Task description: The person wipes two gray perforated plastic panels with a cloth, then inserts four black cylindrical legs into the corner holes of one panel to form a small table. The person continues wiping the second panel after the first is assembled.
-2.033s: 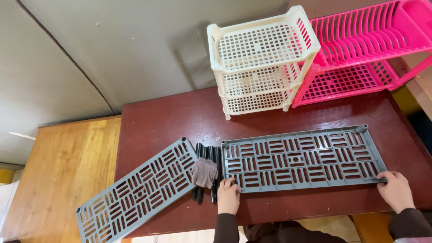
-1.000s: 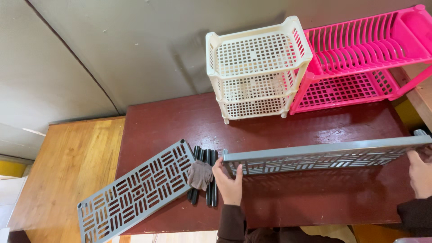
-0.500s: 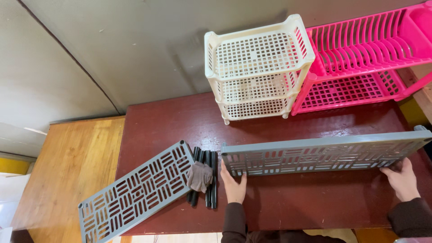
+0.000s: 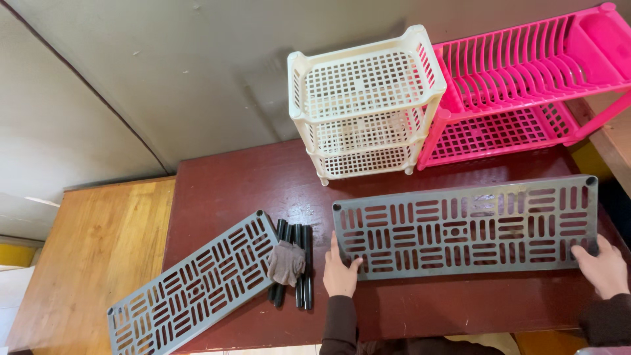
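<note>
A long grey slotted shelf panel [image 4: 467, 227] lies flat on the dark red table [image 4: 243, 184]. My left hand [image 4: 340, 269] grips its near left corner, thumb on top of the edge. My right hand [image 4: 601, 266] holds the near right corner. Just left of my left hand lie several black tubes [image 4: 304, 253] with a small grey cloth [image 4: 287, 261] on them. A second grey slotted panel [image 4: 194, 286] lies at an angle at the table's near left, overhanging the edge.
A white three-tier basket rack [image 4: 365, 105] and a pink dish rack [image 4: 526, 79] stand at the back of the table against the grey wall. A lower wooden surface [image 4: 92, 256] sits to the left.
The long panel was flat, then both hands raised it onto its far edge. It has since come back down and now lies flat, with both hands still on its near corners.
</note>
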